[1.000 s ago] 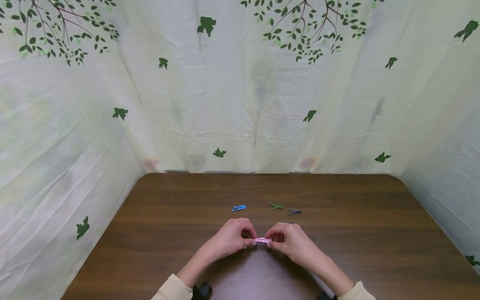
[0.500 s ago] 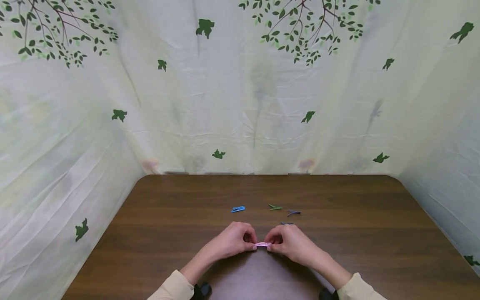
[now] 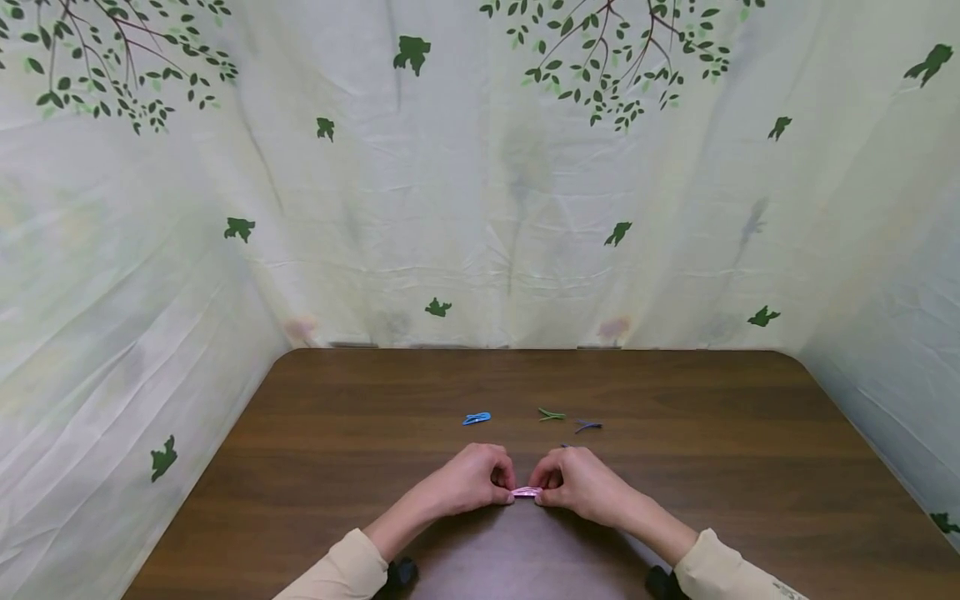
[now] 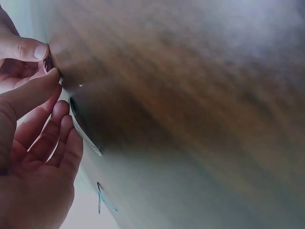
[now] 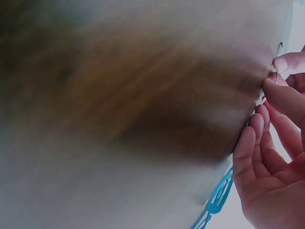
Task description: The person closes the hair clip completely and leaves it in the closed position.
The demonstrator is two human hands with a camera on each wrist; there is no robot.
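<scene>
While white curtain (image 3: 480, 183) with leaf and bird prints wraps the far side and both flanks, top cut off, brown table (image 3: 375, 392) fills the lower part, near edge out of frame. Cream sleeves (image 3: 348, 562); right one carries small print (image 3: 787, 592), cropped at the bottom, unreadable. Dark wrist gear (image 3: 402, 573) at both cuffs, partly hidden. Left hand (image 3: 474, 479) at 9 o'clock, right hand (image 3: 585, 485) at 3 o'clock of pink clip (image 3: 527, 492). Each pinches one end, thumb and forefinger nearly together, other fingers loosely bent. Pink clip sits between them, ends covered by fingertips; can't tell if it touches wood. From it: blue clip (image 3: 477, 418) at 11, green clip (image 3: 552, 414) toward 1, slate clip (image 3: 588, 426) between 1 and 2, all beyond the hands. Dark sliver (image 3: 566, 446) shows past the right knuckles, mostly hidden. Left wrist view: pale strip (image 4: 86, 136) beside the lower fingers, can't identify.
</scene>
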